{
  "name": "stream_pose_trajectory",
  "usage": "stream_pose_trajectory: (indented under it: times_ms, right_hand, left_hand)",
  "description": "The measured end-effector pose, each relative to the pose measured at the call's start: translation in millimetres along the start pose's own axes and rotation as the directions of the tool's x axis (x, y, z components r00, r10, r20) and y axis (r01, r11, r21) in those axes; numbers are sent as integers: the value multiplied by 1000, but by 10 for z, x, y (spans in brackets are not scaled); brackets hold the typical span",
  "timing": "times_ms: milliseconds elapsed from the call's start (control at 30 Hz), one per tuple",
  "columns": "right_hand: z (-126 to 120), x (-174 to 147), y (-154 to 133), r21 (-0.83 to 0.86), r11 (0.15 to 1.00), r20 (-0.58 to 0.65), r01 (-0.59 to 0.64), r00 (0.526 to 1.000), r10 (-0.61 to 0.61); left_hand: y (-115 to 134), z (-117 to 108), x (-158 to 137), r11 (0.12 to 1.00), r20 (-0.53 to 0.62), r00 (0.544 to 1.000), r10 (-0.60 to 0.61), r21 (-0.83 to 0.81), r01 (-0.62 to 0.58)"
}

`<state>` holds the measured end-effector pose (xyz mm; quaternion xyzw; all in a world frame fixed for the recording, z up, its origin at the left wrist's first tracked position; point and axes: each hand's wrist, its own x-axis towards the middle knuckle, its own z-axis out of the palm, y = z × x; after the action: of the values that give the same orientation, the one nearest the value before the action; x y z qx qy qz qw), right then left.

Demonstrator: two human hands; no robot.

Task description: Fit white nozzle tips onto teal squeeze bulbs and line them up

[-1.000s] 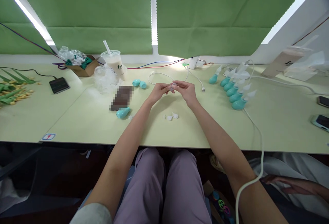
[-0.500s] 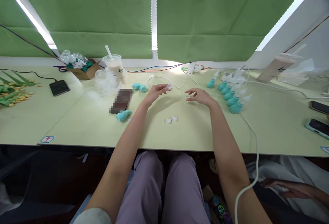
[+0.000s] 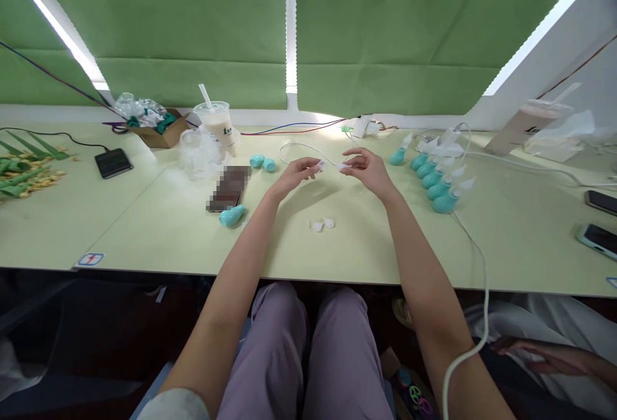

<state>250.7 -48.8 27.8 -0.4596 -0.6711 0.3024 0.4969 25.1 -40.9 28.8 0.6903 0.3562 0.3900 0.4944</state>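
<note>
My left hand point(image 3: 296, 175) is closed in a pinch around a small white petal-shaped piece point(image 3: 322, 165) over the middle of the table. Facing it, a short gap away, my right hand point(image 3: 370, 172) pinches another small white piece point(image 3: 341, 166) between thumb and fingertips. Below my hands lie loose white petal-shaped pieces point(image 3: 318, 226) on the tabletop. To the right, several turquoise bulb-shaped pieces point(image 3: 444, 202) with white pointed tips stand in a row. Plain turquoise bulbs point(image 3: 232, 215) rest at left, two of them point(image 3: 263, 163) farther back.
A dark phone point(image 3: 229, 188), a clear plastic bag point(image 3: 200, 153) and a drink cup point(image 3: 215, 123) stand left. Behind them is a cardboard box point(image 3: 161, 134). A white cable point(image 3: 482, 278) crosses my right forearm. Another person's hand point(image 3: 535, 352) is at lower right.
My right hand has moved left and up, nearer my left hand. Its fingers have come together on a small white piece. The left hand has barely moved.
</note>
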Motion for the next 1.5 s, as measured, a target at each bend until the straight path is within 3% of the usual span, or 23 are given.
stream_pose_trajectory:
  times_ms: [467,800,1033,1267,1500]
  right_hand:
    - [137,-17,-80,94,993,-29,73,997,-71]
    - [201,-24,-27,69,997,-24,15,1000,-13]
    - [179,-17,82,71,997,17,-23,1000,22]
    - [163,-15,5,92,995,3,-35,999,35]
    - [103,-73,-56,-32,999,63,-34,997,36]
  left_hand:
    - [-17,54,4,999,54,998,11,-45,-8]
    - [-34,115,12,999,-14,999,34,35,-34]
    - [-141,148,30,994,25,997,77,71,-78]
    - [-54,148,9,993,72,992,104,48,-107]
    - [-91,183,2,986,89,992,90,133,-102]
